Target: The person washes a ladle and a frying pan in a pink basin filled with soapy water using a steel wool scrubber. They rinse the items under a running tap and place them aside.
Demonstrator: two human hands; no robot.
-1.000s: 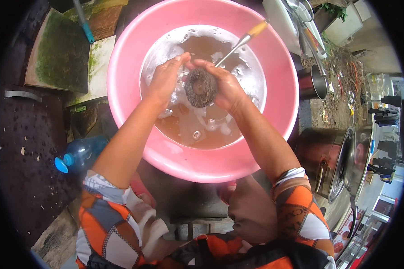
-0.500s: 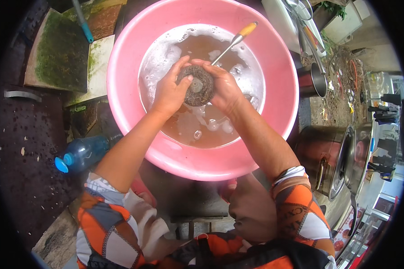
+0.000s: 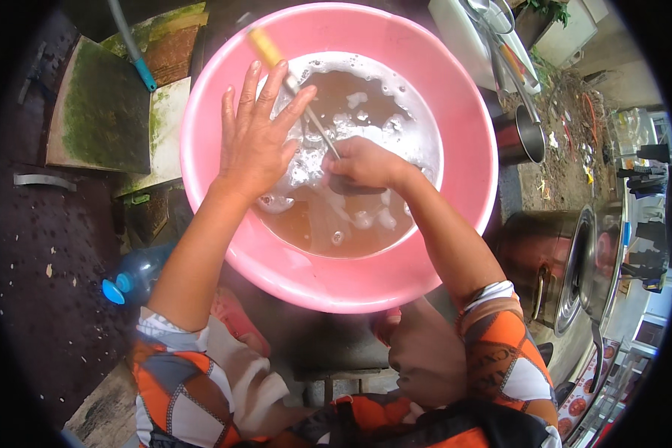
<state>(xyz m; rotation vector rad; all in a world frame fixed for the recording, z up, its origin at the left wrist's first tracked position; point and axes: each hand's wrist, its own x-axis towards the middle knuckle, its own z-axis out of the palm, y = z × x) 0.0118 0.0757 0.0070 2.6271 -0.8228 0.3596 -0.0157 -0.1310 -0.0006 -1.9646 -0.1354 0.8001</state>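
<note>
Slender yellow-handled metal rod (image 3: 321, 133): slanting over the round pink plastic basin (image 3: 467, 168). Right hand (image 3: 367, 163): sitting at rod's lower end, fingers curled, exact grip unclear. Left hand (image 3: 255, 153): hovering above basin's left side, fingers spread.
</note>
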